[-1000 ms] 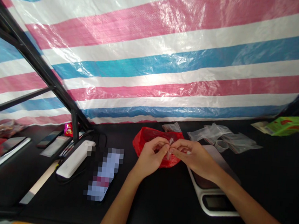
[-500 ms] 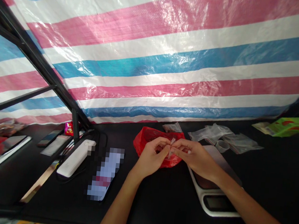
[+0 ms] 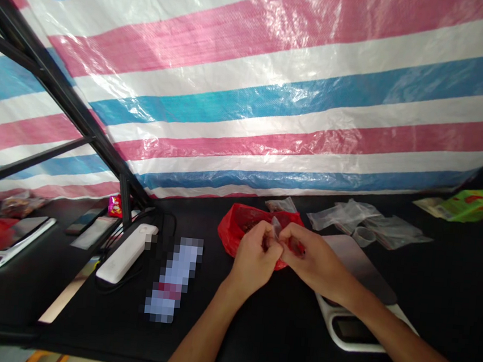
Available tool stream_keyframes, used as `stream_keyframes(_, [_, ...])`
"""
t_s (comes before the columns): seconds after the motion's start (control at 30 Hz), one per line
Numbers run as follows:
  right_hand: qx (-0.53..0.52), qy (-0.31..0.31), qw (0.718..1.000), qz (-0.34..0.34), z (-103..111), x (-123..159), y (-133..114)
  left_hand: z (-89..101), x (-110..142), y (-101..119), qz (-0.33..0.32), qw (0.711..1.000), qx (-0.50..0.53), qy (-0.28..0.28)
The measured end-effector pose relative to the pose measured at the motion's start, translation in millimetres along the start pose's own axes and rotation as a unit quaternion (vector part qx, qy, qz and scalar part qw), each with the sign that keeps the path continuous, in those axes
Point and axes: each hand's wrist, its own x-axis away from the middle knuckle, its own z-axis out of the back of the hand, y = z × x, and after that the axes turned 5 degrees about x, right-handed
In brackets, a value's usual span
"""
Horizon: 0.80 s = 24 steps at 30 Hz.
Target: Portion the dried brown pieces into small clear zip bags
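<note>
My left hand point(image 3: 257, 256) and my right hand point(image 3: 311, 257) meet above a black table point(image 3: 278, 332), fingers pinched together on a small clear plastic bag point(image 3: 275, 227) that sticks up between them. Right behind the hands lies an open red plastic bag point(image 3: 237, 226) with dark bits inside. My right wrist passes over a white kitchen scale point(image 3: 353, 323) with a grey platform.
Several clear small bags point(image 3: 349, 215) and a little round cup point(image 3: 363, 236) lie behind the scale. A green packet point(image 3: 470, 204) sits far right. Left are a white power strip point(image 3: 126, 253), a blurred-out object, a black frame post point(image 3: 125, 204), phones and another scale point(image 3: 4, 249). A striped tarp hangs behind.
Both hands have drawn closer together and slid slightly right and nearer to me, still pinching the small clear bag. The view has shifted a little.
</note>
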Motion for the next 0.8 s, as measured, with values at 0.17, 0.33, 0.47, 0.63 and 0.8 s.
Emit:
stream_keyframes(0.17, [0.025,0.069,0.996,0.044,4.7,-1.3,-1.5,4.0,-2.0,1.2,-0.004,0.997,-0.001,0.071])
stream_keyframes(0.33, [0.100,0.086,0.987,0.093,5.4,-3.1,6.2,9.8,-8.7,4.8,0.004,0.986,0.115,0.123])
stream_keyframes(0.47, [0.171,0.113,0.974,0.096,3.2,-5.1,16.2,13.0,-12.7,-0.2,0.030,0.967,0.191,0.164])
stream_keyframes(0.63, [0.119,0.141,0.979,0.084,3.9,-7.2,17.0,10.5,-16.2,-11.1,0.067,0.957,0.234,0.156])
stream_keyframes(0.8, [0.185,0.204,0.954,0.118,6.3,-5.8,18.1,15.1,-11.0,-5.6,-0.057,0.980,0.015,0.188])
